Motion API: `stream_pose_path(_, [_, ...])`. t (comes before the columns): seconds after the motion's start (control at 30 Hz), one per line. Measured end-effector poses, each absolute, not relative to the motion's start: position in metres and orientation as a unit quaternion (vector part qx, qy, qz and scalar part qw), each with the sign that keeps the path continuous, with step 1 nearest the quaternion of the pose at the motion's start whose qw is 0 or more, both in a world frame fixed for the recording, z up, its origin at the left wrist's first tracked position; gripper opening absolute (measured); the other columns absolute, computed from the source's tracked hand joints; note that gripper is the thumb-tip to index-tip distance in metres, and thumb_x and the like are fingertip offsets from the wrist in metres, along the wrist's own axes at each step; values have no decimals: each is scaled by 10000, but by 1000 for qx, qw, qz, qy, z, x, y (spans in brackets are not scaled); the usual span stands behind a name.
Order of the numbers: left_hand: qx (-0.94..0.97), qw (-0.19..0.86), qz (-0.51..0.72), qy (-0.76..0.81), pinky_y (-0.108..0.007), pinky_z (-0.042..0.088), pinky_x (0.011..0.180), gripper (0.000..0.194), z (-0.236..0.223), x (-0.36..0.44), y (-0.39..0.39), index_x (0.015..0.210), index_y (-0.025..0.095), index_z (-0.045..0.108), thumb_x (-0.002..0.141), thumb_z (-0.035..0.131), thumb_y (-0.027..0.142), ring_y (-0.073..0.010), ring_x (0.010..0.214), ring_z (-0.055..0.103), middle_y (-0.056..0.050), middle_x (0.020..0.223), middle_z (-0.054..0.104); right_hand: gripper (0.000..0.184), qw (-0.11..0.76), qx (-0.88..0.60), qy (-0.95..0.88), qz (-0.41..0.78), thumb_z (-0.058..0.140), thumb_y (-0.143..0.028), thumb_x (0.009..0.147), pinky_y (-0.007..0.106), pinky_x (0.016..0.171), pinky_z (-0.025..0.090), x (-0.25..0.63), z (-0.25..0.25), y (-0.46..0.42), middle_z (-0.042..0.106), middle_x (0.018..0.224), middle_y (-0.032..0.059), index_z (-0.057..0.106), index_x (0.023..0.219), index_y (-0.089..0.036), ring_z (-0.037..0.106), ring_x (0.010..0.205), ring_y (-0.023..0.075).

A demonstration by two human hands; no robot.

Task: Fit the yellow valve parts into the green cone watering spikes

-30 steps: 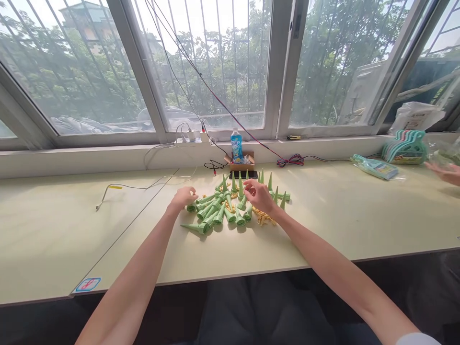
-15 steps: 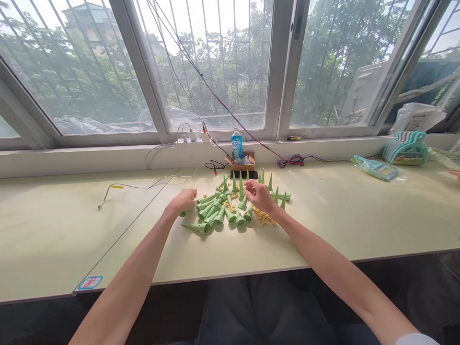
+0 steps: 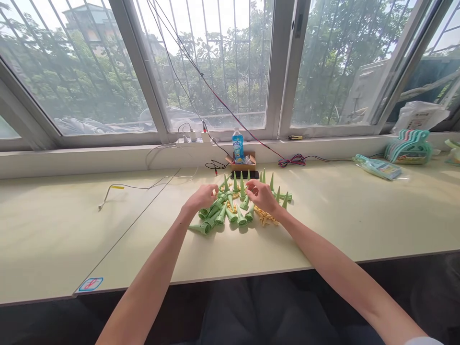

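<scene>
Green hollow plastic spikes [image 3: 221,215] lie in a loose pile on the pale table, several with their round open ends toward me. More green spikes [image 3: 272,182] stand point up behind and to the right. Small yellow plastic pieces [image 3: 265,215] are heaped at the pile's right, with others among the spikes. My left hand [image 3: 203,197] is over the pile's left side, fingers curled; whatever they grip is hidden. Above the pile's right side, my right hand [image 3: 263,197] is closed in a pinch, its contents too small to make out.
Behind the pile lie a dark phone [image 3: 245,175] and a small cardboard box [image 3: 247,165] with a blue-labelled bottle [image 3: 237,147]. Cables [image 3: 293,160] run along the wall. Packaged green items [image 3: 409,147] sit at the far right. The table's front edge [image 3: 251,278] is close to me.
My left hand has moved right from beside the pile to over its left part. The green piece seen under it before is out of sight. My right hand stays almost in place.
</scene>
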State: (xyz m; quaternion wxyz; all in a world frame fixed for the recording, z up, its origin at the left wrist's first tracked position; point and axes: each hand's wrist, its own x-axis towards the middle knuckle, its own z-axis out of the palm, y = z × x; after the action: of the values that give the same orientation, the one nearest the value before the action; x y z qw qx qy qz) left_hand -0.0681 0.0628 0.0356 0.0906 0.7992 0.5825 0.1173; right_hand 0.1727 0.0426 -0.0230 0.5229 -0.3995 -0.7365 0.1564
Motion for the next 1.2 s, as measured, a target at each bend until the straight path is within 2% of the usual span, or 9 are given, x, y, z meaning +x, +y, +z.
stream_pose_path(0.2, [808, 89, 114, 571, -257, 461, 608, 210, 39, -70, 59, 998, 209, 675, 834, 564, 277, -198, 793, 637, -75, 934, 702, 162, 518, -393, -744, 154, 553, -202, 831, 253, 562, 484, 172, -19, 41, 637, 785, 30, 592, 984, -166, 572, 593, 122])
stream_pose_path(0.3, [812, 73, 185, 549, -268, 463, 634, 246, 45, -55, 49, 947, 191, 699, 873, 504, 321, -207, 815, 644, -86, 919, 714, 174, 526, -385, -744, 149, 542, -209, 845, 253, 552, 478, 172, -17, 39, 628, 790, 25, 583, 1010, -176, 566, 589, 123])
stream_pose_path(0.47, [844, 167, 275, 429, -260, 460, 616, 321, 39, -13, 33, 840, 184, 710, 857, 540, 455, -183, 729, 645, -56, 809, 724, 186, 551, -381, -732, 126, 512, -258, 893, 265, 588, 496, 174, -12, 36, 636, 846, 40, 577, 1053, -188, 592, 636, 135])
stream_pose_path(0.57, [854, 225, 293, 366, -251, 462, 614, 284, 27, 3, 30, 844, 166, 689, 831, 582, 429, -163, 692, 635, -55, 785, 711, 196, 555, -387, -727, 115, 499, -276, 912, 271, 611, 508, 175, -11, 36, 639, 865, 51, 577, 1067, -185, 612, 679, 148])
stream_pose_path(0.63, [856, 227, 305, 349, -244, 436, 573, 263, 19, 6, 29, 796, 163, 668, 835, 569, 403, -141, 629, 593, -40, 736, 686, 199, 551, -386, -732, 107, 493, -280, 921, 277, 629, 511, 175, -11, 35, 645, 885, 60, 580, 1071, -183, 620, 708, 155])
stream_pose_path(0.87, [812, 142, 364, 434, -252, 387, 580, 104, 6, 1, 26, 779, 178, 600, 800, 574, 277, -115, 576, 503, -5, 712, 633, 219, 570, -384, -721, 88, 468, -301, 949, 254, 578, 481, 172, -7, 29, 637, 1100, 88, 566, 1118, -203, 597, 698, 136])
stream_pose_path(0.97, [773, 113, 411, 471, -257, 390, 588, 85, 4, 2, 25, 779, 185, 564, 792, 585, 266, -109, 562, 499, -5, 755, 637, 211, 587, -424, -687, 54, 453, -301, 954, 268, 618, 474, 170, -7, 29, 639, 1040, 89, 582, 1076, -187, 580, 684, 139])
stream_pose_path(1.1, [747, 107, 451, 476, -255, 379, 562, 99, 0, 5, 23, 801, 195, 527, 817, 574, 281, -103, 524, 483, 0, 761, 619, 155, 488, -479, -728, 48, 493, -233, 911, 270, 661, 430, 169, -19, 36, 651, 806, 47, 624, 855, -171, 561, 669, 150])
stream_pose_path(1.2, [751, 115, 445, 474, -257, 367, 543, 111, -5, 9, 22, 810, 202, 508, 831, 566, 295, -103, 500, 451, 6, 737, 601, 153, 386, -511, -766, 62, 537, -210, 873, 264, 672, 399, 168, -29, 40, 668, 772, 51, 652, 786, -161, 570, 710, 162])
